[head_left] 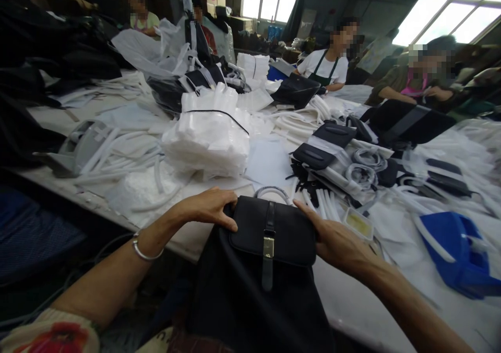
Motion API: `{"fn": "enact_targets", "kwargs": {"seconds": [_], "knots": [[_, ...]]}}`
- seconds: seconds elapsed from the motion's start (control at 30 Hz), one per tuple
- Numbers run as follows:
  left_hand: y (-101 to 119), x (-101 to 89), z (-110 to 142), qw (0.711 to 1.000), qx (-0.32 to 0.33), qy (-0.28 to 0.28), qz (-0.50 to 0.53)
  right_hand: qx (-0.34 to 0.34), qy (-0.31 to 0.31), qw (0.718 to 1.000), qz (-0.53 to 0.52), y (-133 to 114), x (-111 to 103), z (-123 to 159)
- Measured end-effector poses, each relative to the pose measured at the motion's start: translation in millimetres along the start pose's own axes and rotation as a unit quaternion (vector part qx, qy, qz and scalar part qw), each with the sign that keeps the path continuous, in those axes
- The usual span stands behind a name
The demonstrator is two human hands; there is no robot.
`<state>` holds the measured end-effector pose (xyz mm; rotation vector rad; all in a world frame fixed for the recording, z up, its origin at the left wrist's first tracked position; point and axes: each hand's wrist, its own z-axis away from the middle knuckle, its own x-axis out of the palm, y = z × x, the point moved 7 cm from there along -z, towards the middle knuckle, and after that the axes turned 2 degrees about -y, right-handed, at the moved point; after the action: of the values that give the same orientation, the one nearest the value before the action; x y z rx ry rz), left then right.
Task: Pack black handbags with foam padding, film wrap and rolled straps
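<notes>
A black backpack (250, 295) with a flap, a strap and a gold-coloured buckle (268, 246) stands at the table's near edge, in front of my body. My left hand (213, 207) grips the top left corner of its flap, thumb on the front and fingers behind. On the other side, my right hand (326, 233) holds the flap's right edge, its fingers partly hidden by the bag. A pale, tube-like loop (272, 191) arches up behind the flap, between both hands.
Beyond the bag lies a tied stack of white plastic packaging (211, 133). Black bag parts (324, 144) and coiled tubing (362, 175) lie to the right, near a blue tape dispenser (454, 248). A grey dispenser (78, 149) stands left. Several people work across the table.
</notes>
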<state>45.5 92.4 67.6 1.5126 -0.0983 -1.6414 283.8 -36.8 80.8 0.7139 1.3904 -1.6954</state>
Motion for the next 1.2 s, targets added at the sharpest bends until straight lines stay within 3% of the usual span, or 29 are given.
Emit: {"fn": "enact_targets", "kwargs": {"seconds": [0.17,0.37,0.43,0.53,0.67,0.73,0.8,0.9,0.97,1.1,1.2], "knots": [[5,-6.7,3,0.999,0.027,-0.003,0.026,-0.034,-0.059,0.997,-0.047,-10,6,1],[7,-15.9,10,0.996,0.055,0.029,0.059,-0.036,-0.006,0.983,-0.182,-6,-14,-6],[4,-15.3,8,0.996,0.041,0.031,0.075,-0.015,0.002,0.951,-0.308,-2,-11,-12],[-4,-7.3,2,0.996,0.021,0.001,0.092,0.044,0.03,0.857,-0.512,11,3,-26],[-8,0.0,-4,0.995,0.038,-0.026,0.092,0.127,0.121,0.75,-0.638,37,21,-46],[-3,0.1,-7,0.989,0.07,-0.024,0.127,0.151,0.138,0.733,-0.649,42,30,-53],[4,-4.8,-10,0.986,0.086,0.017,0.144,0.149,0.149,0.746,-0.631,43,33,-57],[14,-12.2,-17,0.99,0.059,0.115,0.064,0.119,0.158,0.78,-0.593,42,30,-56],[18,-11.0,-22,0.987,0.024,0.161,0.003,0.124,0.159,0.771,-0.604,47,28,-53],[28,-2.7,-30,0.968,-0.015,0.24,-0.066,0.174,0.144,0.665,-0.712,65,35,-44],[39,-0.7,-43,0.966,-0.008,0.243,-0.087,0.226,0.144,0.59,-0.762,74,46,-38]]}}
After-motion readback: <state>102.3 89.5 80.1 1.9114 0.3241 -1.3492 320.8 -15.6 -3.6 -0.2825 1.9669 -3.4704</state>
